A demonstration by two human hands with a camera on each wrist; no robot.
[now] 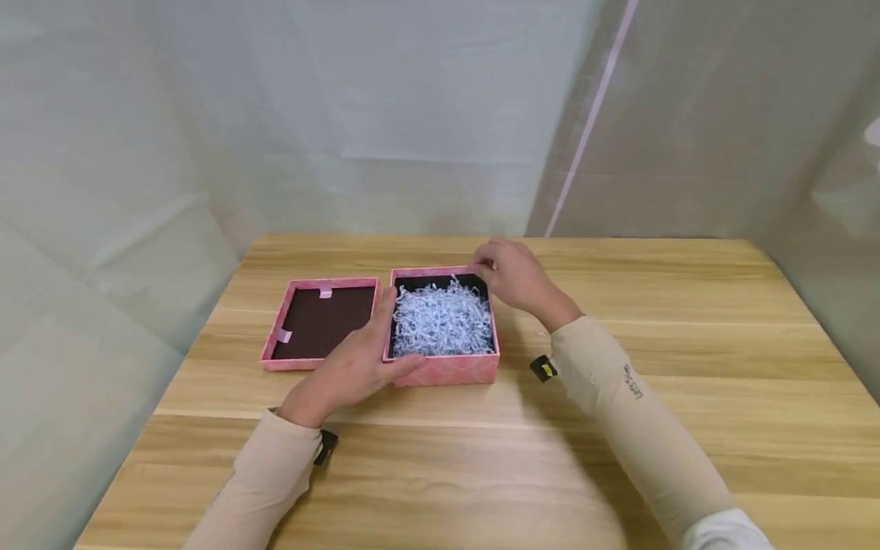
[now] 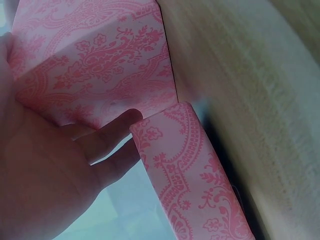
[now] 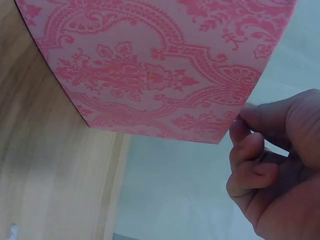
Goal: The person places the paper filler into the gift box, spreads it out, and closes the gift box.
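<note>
A pink patterned gift box stands uncovered on the table, filled with pale shredded paper. Along its left wall lie the extended fingers of my left hand, the thumb at the front rim. With thumb and index finger, my right hand pinches the rim by the back right corner; its other fingers are curled in the right wrist view. The box lid lies inside up on the left, dark within, with light ribbon tabs. In the left wrist view, my fingers pass between the box and the lid.
The wooden table extends to the right and front of the box. Pale sheeting hangs behind and at the sides. A small pale scrap lies on the table in the right wrist view.
</note>
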